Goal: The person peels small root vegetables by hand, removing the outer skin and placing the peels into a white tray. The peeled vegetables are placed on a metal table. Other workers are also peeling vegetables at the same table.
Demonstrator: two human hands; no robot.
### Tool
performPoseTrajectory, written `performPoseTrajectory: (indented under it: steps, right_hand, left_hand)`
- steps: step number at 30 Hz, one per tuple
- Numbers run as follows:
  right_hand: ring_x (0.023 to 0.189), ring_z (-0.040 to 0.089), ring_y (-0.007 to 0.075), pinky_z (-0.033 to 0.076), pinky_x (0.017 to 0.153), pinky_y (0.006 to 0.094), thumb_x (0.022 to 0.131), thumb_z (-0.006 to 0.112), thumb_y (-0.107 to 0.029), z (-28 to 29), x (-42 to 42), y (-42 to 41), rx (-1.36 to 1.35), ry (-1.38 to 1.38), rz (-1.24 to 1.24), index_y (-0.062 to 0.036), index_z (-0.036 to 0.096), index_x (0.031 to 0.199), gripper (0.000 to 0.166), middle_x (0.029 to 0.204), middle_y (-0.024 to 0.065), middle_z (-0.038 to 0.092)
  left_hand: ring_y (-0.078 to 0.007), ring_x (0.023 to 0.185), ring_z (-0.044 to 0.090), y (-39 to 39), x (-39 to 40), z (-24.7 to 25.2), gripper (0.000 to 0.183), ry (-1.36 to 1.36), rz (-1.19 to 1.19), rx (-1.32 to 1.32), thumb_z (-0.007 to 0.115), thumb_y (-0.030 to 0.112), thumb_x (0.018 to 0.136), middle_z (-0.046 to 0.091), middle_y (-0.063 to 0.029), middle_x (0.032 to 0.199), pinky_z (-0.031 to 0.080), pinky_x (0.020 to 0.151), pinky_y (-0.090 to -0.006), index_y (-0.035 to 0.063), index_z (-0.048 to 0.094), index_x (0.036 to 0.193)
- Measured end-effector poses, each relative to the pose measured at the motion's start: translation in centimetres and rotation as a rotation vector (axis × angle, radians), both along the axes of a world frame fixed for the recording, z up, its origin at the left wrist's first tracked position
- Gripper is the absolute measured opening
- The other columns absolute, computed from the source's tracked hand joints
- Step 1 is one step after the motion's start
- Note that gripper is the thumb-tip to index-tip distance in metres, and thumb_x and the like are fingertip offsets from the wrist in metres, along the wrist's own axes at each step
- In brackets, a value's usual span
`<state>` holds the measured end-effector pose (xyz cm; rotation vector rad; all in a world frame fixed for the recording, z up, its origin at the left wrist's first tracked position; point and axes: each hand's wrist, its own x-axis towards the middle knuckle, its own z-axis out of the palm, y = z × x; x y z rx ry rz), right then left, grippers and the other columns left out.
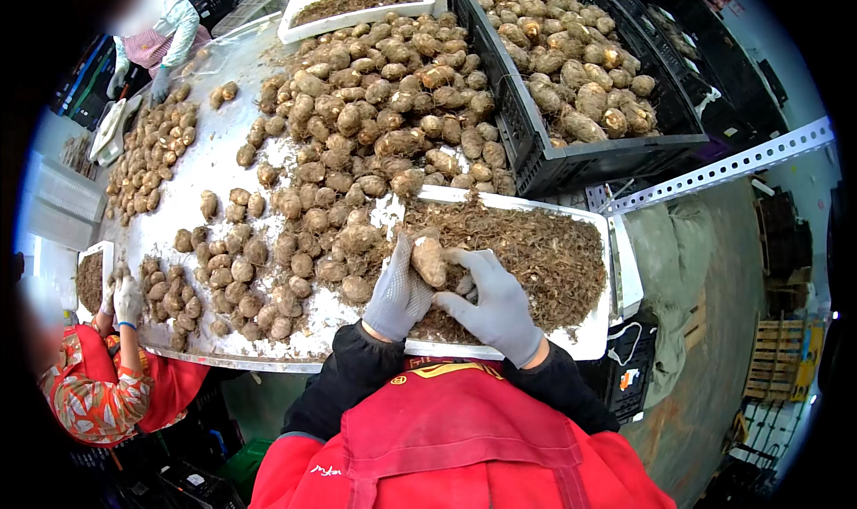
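My left hand point(400, 295), in a grey dotted glove, grips a taro corm point(429, 261) from its left side. The corm is partly bare and pale brown, with fibres at its upper end. My right hand point(492, 301), also gloved in grey, is at the corm's right side with its fingers bent and apart; whether a fingertip touches the corm I cannot tell. Both hands are over a white foam tray point(592, 341) filled with brown root fibres and peelings point(556, 261). To the left and beyond lies a large heap of hairy taro corms point(375, 107) on the metal table.
A black plastic crate point(529, 127) of taro corms stands at the back right. Another foam tray point(288, 30) of fibres is at the far edge. Two co-workers in gloves, one at far left point(127, 298), one at top left point(159, 84), have hands near smaller piles. A perforated metal bar point(723, 167) juts out right.
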<state>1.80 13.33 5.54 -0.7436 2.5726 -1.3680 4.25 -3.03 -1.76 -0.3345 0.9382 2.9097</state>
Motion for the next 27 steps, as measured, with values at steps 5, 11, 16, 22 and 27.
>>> performPoseTrajectory:
  steps: [5,11,16,22,27]
  right_hand:
    - [0.077,0.067,0.0274,0.054,0.069,0.035,0.085,0.073,-0.016,-1.0,0.1,-0.5,-0.075,0.056,-0.111,-0.0041,0.064,0.12,0.038,0.101,0.0149,0.064]
    - [0.079,0.068,0.0207,0.055,0.071,0.0313,0.087,0.069,-0.011,-1.7,-0.2,0.2,-0.246,-0.189,-0.084,-0.0007,0.064,0.121,0.036,0.1,0.0138,0.066]
    - [0.08,0.069,0.0218,0.055,0.073,0.0313,0.088,0.067,-0.011,-0.3,-0.1,-0.6,-0.168,-0.226,-0.074,-0.0004,0.065,0.12,0.034,0.104,0.0145,0.066]
    - [0.082,0.07,0.0261,0.055,0.074,0.0322,0.089,0.062,-0.007,-1.3,-0.7,-0.7,-0.13,-0.101,-0.059,-0.0016,0.07,0.109,0.022,0.097,0.0155,0.069]
    - [0.085,0.071,0.0182,0.054,0.075,0.0281,0.088,0.07,-0.011,-1.6,-0.9,0.3,-0.193,-0.337,-0.19,-0.0013,0.071,0.108,0.022,0.094,0.0133,0.073]
  left_hand:
    - [-0.0294,0.103,0.06,-2.2,0.9,-3.4,0.053,-0.051,-0.024,-0.184,0.074,0.001,0.088,0.058,-0.0152,0.116,0.051,0.092,-0.0366,-0.0042,0.047,0.133]
    - [-0.0158,0.079,0.066,-1.9,1.2,1.9,0.042,-0.189,-0.128,0.007,0.042,0.041,0.108,0.068,-0.0102,0.107,0.057,0.063,-0.0236,0.0057,0.054,0.128]
    - [-0.0153,0.078,0.066,-2.5,1.6,1.4,0.045,-0.141,-0.175,-0.172,0.04,0.042,0.109,0.068,-0.01,0.105,0.055,0.063,-0.0221,0.0055,0.052,0.131]
    - [-0.0139,0.081,0.064,-3.2,2.5,1.7,0.035,0.153,-0.145,-0.822,0.045,0.022,0.106,0.064,-0.0092,0.113,0.052,0.063,-0.0204,0.0043,0.048,0.136]
    - [-0.012,0.068,0.056,-3.9,2.6,1.4,0.036,-0.39,-0.175,0.028,0.05,0.016,0.102,0.06,-0.0075,0.107,0.046,0.055,-0.02,0.008,0.047,0.137]
